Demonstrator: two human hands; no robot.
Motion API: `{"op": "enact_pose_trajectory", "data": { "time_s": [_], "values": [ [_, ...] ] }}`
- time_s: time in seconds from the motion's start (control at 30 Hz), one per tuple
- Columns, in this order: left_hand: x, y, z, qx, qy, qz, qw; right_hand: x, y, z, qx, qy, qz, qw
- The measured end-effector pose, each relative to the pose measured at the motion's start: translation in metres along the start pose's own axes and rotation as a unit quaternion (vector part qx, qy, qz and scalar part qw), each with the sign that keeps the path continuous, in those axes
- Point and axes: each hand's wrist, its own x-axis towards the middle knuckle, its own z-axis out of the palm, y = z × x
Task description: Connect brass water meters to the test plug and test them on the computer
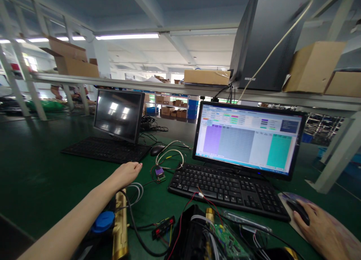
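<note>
My left hand (127, 173) reaches forward over the green table, fingers together and pointing right, holding nothing; it hovers just left of a small purple circuit module (160, 173) with thin wires. My right hand (321, 231) rests at the lower right, fingers curled over a black mouse (299, 210) on a mouse pad (284, 196). A black keyboard (225, 190) lies between the hands, below a lit monitor (246, 139) showing a table program.
A dark monitor (119, 114) and second keyboard (105, 149) stand at the left, with another mouse (157, 149). Near me lie a brass pipe fitting (120, 226) with a blue cap (103, 221), a green circuit board (228, 241) and tangled wires. A shelf overhead holds cardboard boxes (311, 66).
</note>
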Motion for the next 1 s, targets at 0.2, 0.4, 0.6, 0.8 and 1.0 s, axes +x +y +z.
{"op": "enact_pose_trajectory", "data": {
  "time_s": [0.2,0.4,0.6,0.8,1.0],
  "values": [
    [0.006,-0.006,0.006,0.025,0.002,0.001,1.000,-0.001,-0.004,-0.004,-0.002,0.000,0.002,1.000],
    [0.010,-0.010,0.010,0.056,0.010,0.021,0.998,0.000,-0.003,-0.002,0.001,0.021,-0.012,1.000],
    [0.007,-0.011,0.007,0.034,0.014,0.022,0.999,0.002,-0.002,-0.001,0.016,0.008,0.004,1.000],
    [0.001,-0.007,0.002,-0.005,0.021,0.019,1.000,0.001,-0.001,-0.002,0.023,-0.006,0.018,1.000],
    [-0.006,0.001,-0.002,-0.016,0.031,0.006,0.999,0.004,-0.002,-0.001,0.016,0.004,0.007,1.000]
  ]
}}
